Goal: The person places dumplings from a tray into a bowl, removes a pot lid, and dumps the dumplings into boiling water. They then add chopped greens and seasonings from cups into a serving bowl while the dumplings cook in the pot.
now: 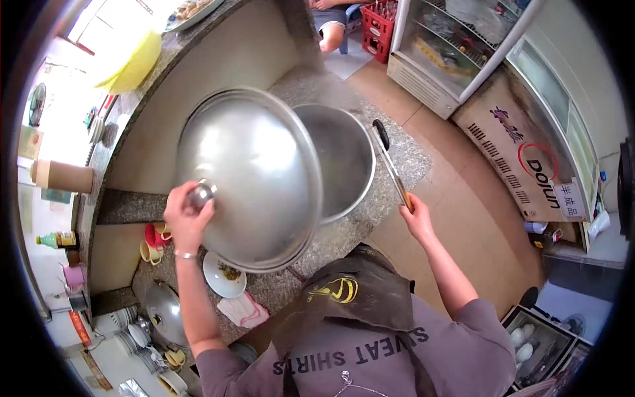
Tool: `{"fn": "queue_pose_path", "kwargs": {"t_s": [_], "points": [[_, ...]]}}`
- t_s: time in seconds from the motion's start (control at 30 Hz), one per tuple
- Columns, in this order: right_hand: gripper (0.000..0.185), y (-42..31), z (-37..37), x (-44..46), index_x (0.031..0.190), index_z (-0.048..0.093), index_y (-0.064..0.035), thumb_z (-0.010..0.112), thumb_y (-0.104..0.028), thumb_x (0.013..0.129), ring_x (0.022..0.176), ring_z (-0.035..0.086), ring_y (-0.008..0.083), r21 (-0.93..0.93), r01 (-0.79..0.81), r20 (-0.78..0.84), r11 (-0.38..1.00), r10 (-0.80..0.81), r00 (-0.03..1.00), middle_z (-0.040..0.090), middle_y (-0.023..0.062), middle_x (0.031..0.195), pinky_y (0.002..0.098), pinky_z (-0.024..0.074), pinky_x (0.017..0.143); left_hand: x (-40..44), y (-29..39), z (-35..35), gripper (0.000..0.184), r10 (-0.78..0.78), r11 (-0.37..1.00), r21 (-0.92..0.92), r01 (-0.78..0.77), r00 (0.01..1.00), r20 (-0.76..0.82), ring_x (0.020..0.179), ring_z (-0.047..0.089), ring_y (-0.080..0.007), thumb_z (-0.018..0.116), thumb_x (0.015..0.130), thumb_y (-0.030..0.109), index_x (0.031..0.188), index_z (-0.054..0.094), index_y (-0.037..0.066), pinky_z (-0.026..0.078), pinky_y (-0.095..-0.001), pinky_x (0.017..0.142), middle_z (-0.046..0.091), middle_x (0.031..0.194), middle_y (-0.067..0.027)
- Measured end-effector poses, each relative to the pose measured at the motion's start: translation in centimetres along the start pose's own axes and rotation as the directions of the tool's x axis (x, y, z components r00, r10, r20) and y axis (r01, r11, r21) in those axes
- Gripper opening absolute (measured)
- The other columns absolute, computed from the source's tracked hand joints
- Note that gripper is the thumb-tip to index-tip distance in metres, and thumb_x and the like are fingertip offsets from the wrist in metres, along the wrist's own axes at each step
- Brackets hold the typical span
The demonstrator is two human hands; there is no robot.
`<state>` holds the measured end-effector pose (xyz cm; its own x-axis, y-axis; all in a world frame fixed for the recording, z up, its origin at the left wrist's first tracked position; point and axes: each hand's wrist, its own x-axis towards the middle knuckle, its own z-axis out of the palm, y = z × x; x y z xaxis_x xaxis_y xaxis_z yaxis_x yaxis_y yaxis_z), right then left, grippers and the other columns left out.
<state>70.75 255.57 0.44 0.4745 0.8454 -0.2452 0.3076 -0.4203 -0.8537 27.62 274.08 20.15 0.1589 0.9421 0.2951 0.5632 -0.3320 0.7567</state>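
My left hand grips the round knob of a large domed metal lid, which is raised and tilted to the left of a big pot. The deep metal pot stands on the speckled stone counter, its mouth partly covered from view by the lid; the inside looks grey and hazy. In my right hand is the wooden handle of a long ladle. Its metal shaft reaches up to a dark rounded head beside the pot's right rim. Below the lid sits a white bowl with dark bits of food in it.
A pink-and-white cloth and another metal lid lie on the counter. Yellow and red cups stand at left. A glass-door fridge, a red crate and a seated person's leg are beyond.
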Motion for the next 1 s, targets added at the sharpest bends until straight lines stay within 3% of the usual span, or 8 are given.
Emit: {"fn": "queue_pose_path", "kwargs": {"t_s": [0.1,0.13,0.2,0.37,0.43,0.5,0.63,1.0], "points": [[0.037,-0.9,2.8,1.9,0.111,0.056,-0.003,0.059,-0.016,0.077,0.067,0.058,0.0268,-0.075,0.053,0.118,0.996,-0.044,0.992,0.058,0.0152,0.072,0.0362,0.0459,0.065,-5.1,0.8,-6.0,0.037,-0.134,0.982,0.122,0.143,0.987,-0.084,0.087,0.054,-0.0124,0.067,0.068,-0.001,0.103,0.057,-0.001,0.048,-0.0228,0.07,0.05,0.101,-0.0046],[0.038,-1.1,3.9,2.7,0.112,0.055,-0.0033,0.059,-0.016,0.077,0.072,0.059,0.0301,-0.135,0.087,0.164,0.987,-0.064,0.984,0.06,0.0167,0.076,0.0385,0.0464,0.067,-6.5,1.3,-7.4,0.033,-0.091,0.963,0.244,0.116,0.989,-0.114,0.073,0.042,-0.0068,0.065,0.07,-0.002,0.103,0.058,0.0,0.039,-0.0193,0.063,0.049,0.092,0.0008],[0.042,-2.2,5.5,4.1,0.116,0.053,-0.0044,0.059,-0.016,0.076,0.086,0.06,0.037,-0.233,0.147,0.242,0.961,-0.089,0.966,0.062,0.0211,0.089,0.0431,0.0475,0.075,-9.7,-0.8,-10.1,0.034,-0.139,0.947,0.262,0.185,0.973,-0.185,0.075,0.046,-0.0073,0.065,0.069,-0.001,0.103,0.058,0.0,0.04,-0.0187,0.061,0.05,0.093,-0.0009],[0.047,-3.6,8.8,7.6,0.121,0.05,-0.0064,0.06,-0.016,0.075,0.094,0.058,0.0386,-0.366,0.319,0.347,0.874,-0.19,0.919,0.061,0.0229,0.097,0.0447,0.0473,0.081,-17.3,-3.8,-16.1,0.036,-0.235,0.795,0.505,0.337,0.938,-0.256,0.073,0.05,-0.0123,0.066,0.067,0.003,0.103,0.058,0.001,0.042,-0.0225,0.061,0.052,0.09,-0.0051],[0.048,-2.9,10.3,9.2,0.121,0.049,-0.0064,0.061,-0.015,0.076,0.094,0.058,0.0397,-0.375,0.367,0.345,0.851,-0.24,0.908,0.061,0.0231,0.098,0.0457,0.0471,0.08,-20.2,-4.6,-17.5,0.036,-0.299,0.781,0.467,0.414,0.905,-0.303,0.074,0.052,-0.0155,0.066,0.068,0.005,0.103,0.058,0.001,0.044,-0.026,0.065,0.052,0.09,-0.007],[0.048,-3.1,11.1,10.0,0.121,0.049,-0.0066,0.061,-0.015,0.076,0.092,0.058,0.04,-0.395,0.403,0.367,0.826,-0.261,0.893,0.062,0.023,0.098,0.0462,0.0473,0.08,-23.1,-6.0,-18.9,0.036,-0.355,0.639,0.598,0.484,0.875,-0.328,0.076,0.055,-0.0193,0.066,0.068,0.006,0.102,0.058,0.001,0.046,-0.0285,0.067,0.053,0.09,-0.009],[0.048,-3.9,12.3,11.6,0.12,0.05,-0.0056,0.059,-0.014,0.073,0.095,0.058,0.0384,-0.475,0.384,0.398,0.792,-0.196,0.896,0.061,0.0223,0.1,0.043,0.0472,0.082,-28.6,-8.0,-21.3,0.037,-0.351,0.554,0.629,0.545,0.838,-0.417,0.078,0.055,-0.0241,0.066,0.067,0.01,0.103,0.059,0.002,0.046,-0.0317,0.07,0.054,0.09,-0.0104],[0.034,-3.4,13.0,13.0,0.104,0.055,-0.0036,0.058,-0.019,0.075,0.093,0.058,0.0412,-0.464,0.404,0.416,0.788,-0.209,0.885,0.061,0.0245,0.095,0.0464,0.0465,0.081,-36.6,-8.7,-23.8,0.036,-0.417,0.538,0.451,0.712,0.69,-0.592,0.07,0.052,-0.017,0.065,0.069,0.007,0.104,0.059,0.003,0.044,-0.0275,0.062,0.053,0.088,-0.0061]]}}
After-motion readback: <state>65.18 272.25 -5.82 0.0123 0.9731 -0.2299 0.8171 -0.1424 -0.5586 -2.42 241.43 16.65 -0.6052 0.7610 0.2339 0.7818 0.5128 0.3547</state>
